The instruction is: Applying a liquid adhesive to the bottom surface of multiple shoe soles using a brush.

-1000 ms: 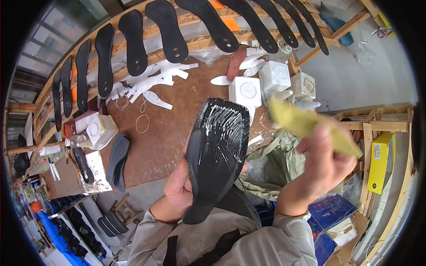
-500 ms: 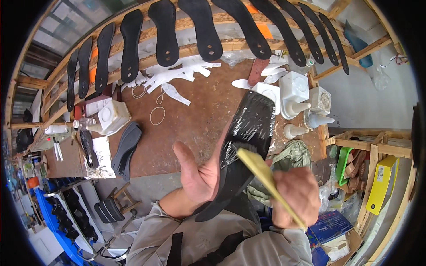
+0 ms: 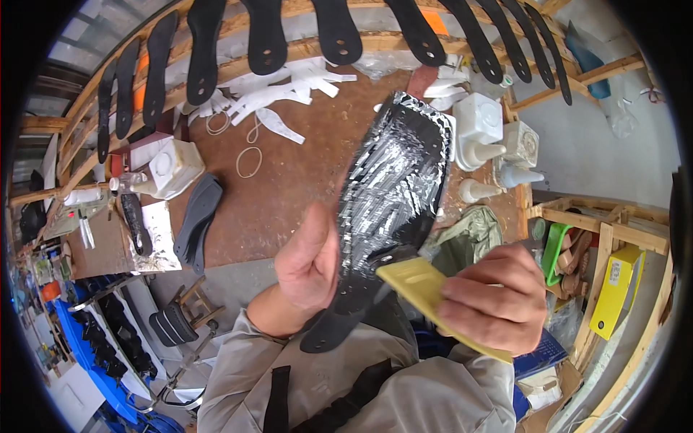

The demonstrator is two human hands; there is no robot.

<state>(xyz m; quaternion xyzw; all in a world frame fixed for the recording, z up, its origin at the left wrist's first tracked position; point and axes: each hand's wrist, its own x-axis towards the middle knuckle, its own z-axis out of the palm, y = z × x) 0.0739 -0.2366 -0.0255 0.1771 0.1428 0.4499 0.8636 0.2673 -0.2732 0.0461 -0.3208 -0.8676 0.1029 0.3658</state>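
Note:
A black insole [image 3: 393, 180], wide at its far end and narrow toward my body, is tilted up in front of me. White, glossy, streaky liquid covers most of its wide part, thickest along the far and right edges. My left hand [image 3: 310, 260] grips it from the left side, thumb raised along the edge and the other fingers hidden behind it. In my right hand [image 3: 498, 299] is a flat yellow-handled brush [image 3: 408, 281], fingers wrapped round the handle. Its dark bristle end touches the insole near the narrowing.
Similar black insoles [image 3: 267, 36] hang in a row from a wooden rack [image 3: 303, 49]. White bottles [image 3: 478, 130] stand on the brown table [image 3: 289, 180] at right, with white strips [image 3: 289, 90] behind. Stacked dark insoles [image 3: 196, 224] lie at left. A yellow box [image 3: 617, 292] sits on the right shelf.
The white liquid now spreads over more of the insole, which faces me more fully. The brush has shifted down toward the narrow part, and my right hand has moved right.

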